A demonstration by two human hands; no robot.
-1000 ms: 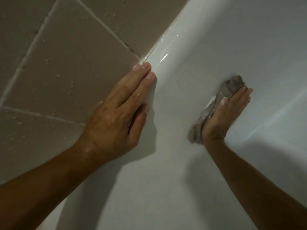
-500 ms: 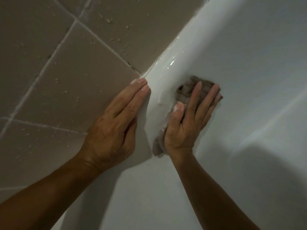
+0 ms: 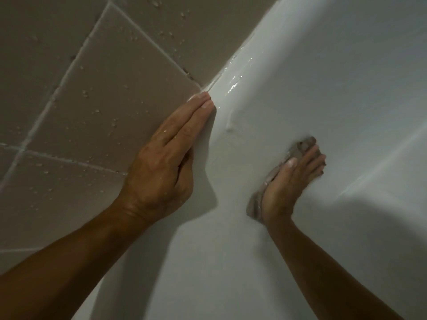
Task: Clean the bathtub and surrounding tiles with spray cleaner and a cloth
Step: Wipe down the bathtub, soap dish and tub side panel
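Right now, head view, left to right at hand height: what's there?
Brown wall tiles → left hand, flat on the tile edge → bare white tub surface → grey cloth → right hand pressing it → more tub.

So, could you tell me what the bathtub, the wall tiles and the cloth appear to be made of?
Bathtub: glossy white, probably enamel or acrylic; wet highlights run along its rim.
Tiles: matte beige, likely ceramic, with pale grout lines and beaded droplets.
Cloth: soft grey-brown fabric, crumpled under the right hand; the weave cannot be made out.
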